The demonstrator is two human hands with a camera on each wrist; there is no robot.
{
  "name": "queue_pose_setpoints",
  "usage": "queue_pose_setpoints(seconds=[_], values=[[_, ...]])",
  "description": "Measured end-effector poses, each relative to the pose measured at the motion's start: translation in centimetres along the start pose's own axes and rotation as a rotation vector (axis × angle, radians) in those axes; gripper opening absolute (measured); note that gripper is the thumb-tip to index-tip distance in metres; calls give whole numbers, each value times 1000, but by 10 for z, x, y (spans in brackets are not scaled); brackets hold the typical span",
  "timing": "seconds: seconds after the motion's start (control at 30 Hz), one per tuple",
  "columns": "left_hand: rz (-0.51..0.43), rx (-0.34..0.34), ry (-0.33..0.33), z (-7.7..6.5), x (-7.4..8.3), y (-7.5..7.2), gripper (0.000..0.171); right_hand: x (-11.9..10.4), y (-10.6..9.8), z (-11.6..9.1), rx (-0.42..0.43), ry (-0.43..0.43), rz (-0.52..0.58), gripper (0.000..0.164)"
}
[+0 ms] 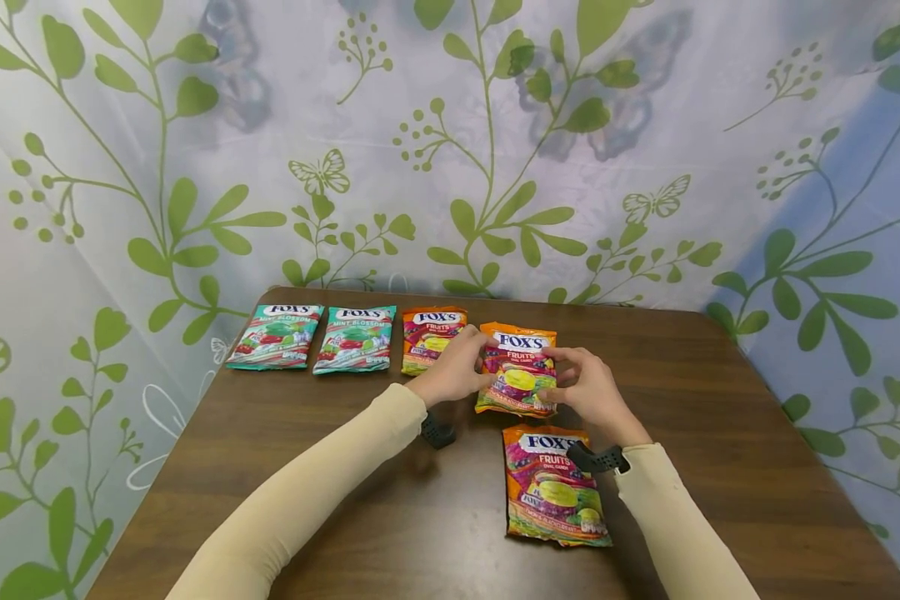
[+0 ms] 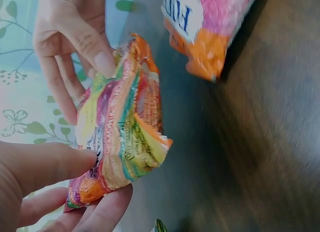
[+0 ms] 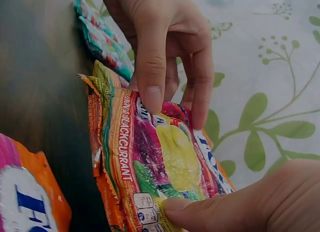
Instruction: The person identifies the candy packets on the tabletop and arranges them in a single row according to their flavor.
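Note:
Between my two hands is an orange FOX'S Fruits candy bag (image 1: 519, 375), raised and tilted off the table. My left hand (image 1: 456, 367) grips its left side, thumb (image 2: 55, 162) on the front and fingers behind. My right hand (image 1: 588, 387) holds the opposite side, with its thumb (image 3: 200, 212) on the printed front. A second Fruits bag (image 1: 555, 492) lies flat nearer the front, partly under my right wrist. Just left of the held bag lies a third Fruits bag (image 1: 429, 337), partly hidden by my left hand.
Two teal FOX'S Mint Blossom bags, one at the far left (image 1: 276, 337) and one beside it (image 1: 356, 340), lie along the back of the brown wooden table (image 1: 330, 467). A leaf-patterned cloth (image 1: 390, 167) hangs behind the table's back edge.

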State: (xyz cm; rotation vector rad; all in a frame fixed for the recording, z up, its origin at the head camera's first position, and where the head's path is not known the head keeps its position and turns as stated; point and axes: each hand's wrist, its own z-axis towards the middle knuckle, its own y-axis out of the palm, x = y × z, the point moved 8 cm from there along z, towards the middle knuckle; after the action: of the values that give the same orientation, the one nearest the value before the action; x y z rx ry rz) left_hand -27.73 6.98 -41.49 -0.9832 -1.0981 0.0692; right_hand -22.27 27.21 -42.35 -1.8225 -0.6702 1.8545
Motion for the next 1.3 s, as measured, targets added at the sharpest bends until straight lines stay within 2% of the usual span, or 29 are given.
queue_pose_setpoints(seconds=[0.07, 0.13, 0.23, 0.3, 0.47, 1.03, 1.3], values=[[21, 25, 28, 15, -22, 10, 59, 1, -2, 5, 7, -3, -12, 71], [38, 29, 21, 22, -24, 10, 60, 2, -3, 11, 13, -8, -22, 72], [50, 40, 20, 29, -25, 9, 60, 3, -6, 18, 14, -13, -24, 72], [48, 20, -12, 24, -5, 1, 58, 5, -9, 22, 11, -11, -20, 73], [71, 8, -30, 32, -4, 3, 59, 11, -13, 32, 0, -4, -21, 73], [42, 33, -102, 56, -21, 12, 56, 27, -10, 64, -12, 26, -43, 72], [-19, 29, -159, 62, -30, 20, 56, 36, -5, 71, 1, 52, -31, 69]])
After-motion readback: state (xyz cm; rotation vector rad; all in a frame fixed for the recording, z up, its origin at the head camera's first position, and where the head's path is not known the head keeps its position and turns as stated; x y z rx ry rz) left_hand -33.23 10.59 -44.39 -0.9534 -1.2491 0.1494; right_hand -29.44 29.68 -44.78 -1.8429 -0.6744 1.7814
